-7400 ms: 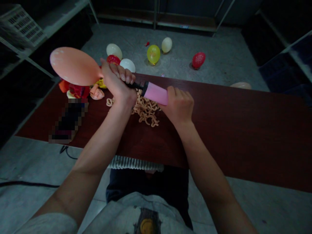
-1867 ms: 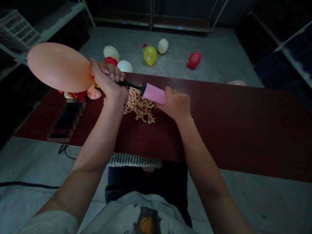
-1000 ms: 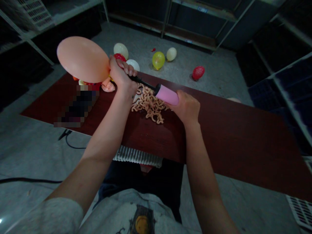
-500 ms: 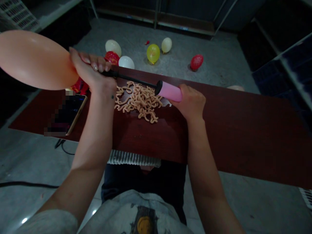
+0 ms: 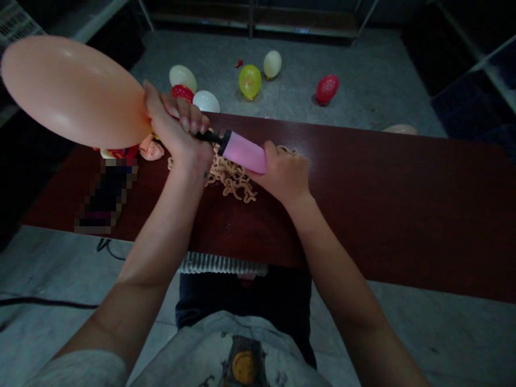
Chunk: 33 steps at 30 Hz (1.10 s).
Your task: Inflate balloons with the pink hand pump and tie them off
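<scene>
A large peach balloon [image 5: 76, 91], well inflated, stretches out to the left of my left hand [image 5: 177, 126]. That hand is closed around the balloon's neck and the black end of a hand balloon pump; the exact join between them is hidden by my fingers. My right hand [image 5: 284, 174] is wrapped round the pump's pink barrel [image 5: 245, 152]. Hardly any of the black rod shows between the barrel and my left hand. Beneath the pump, a heap of tan, curly, string-like pieces [image 5: 237, 185] lies on the dark red table [image 5: 387, 215].
A phone [image 5: 107, 196], blurred out, lies on the table's left, near crumpled uninflated balloons [image 5: 151, 149]. On the floor beyond are a yellow balloon [image 5: 250, 81], a red balloon [image 5: 327, 89] and several pale ones. Shelves [image 5: 302, 21] stand at the back.
My hands have come closer together, the right one moving left, and the pump's rod has slid into the pink barrel. The balloon and my left hand have shifted right in view.
</scene>
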Tool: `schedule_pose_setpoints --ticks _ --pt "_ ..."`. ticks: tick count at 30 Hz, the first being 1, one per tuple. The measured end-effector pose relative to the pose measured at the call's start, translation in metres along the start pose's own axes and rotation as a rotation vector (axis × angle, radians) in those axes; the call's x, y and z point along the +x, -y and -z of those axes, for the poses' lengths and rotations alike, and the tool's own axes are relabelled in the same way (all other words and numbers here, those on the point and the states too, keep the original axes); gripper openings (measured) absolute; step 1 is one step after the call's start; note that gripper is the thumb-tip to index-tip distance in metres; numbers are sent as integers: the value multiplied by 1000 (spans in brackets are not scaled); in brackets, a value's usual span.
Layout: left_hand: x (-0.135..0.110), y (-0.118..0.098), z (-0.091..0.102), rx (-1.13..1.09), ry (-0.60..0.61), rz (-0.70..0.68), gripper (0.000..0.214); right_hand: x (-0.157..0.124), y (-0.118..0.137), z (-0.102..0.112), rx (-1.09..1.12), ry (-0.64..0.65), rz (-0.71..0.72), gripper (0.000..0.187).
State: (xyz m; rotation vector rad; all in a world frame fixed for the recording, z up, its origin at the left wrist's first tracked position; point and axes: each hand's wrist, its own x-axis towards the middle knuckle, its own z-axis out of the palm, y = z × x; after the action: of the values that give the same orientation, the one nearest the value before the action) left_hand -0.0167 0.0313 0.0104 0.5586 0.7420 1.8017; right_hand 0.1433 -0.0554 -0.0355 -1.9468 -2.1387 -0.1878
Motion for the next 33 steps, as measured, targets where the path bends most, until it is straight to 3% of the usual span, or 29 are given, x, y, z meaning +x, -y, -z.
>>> schedule_pose_setpoints --ticks 6,16,23,33 --pt "-9 3 -9 -68 59 -43 52 0 3 -5 -3 -9 -28 58" --pt "-1 -12 -6 -254 -84 47 50 9 2 -7 19 -151 41 54" --pt "19 -17 11 -338 -139 19 48 12 -16 -13 -26 -177 56 56" --pt "42 -43 33 -446 -220 -29 47 9 -46 0 -114 -172 25 55"
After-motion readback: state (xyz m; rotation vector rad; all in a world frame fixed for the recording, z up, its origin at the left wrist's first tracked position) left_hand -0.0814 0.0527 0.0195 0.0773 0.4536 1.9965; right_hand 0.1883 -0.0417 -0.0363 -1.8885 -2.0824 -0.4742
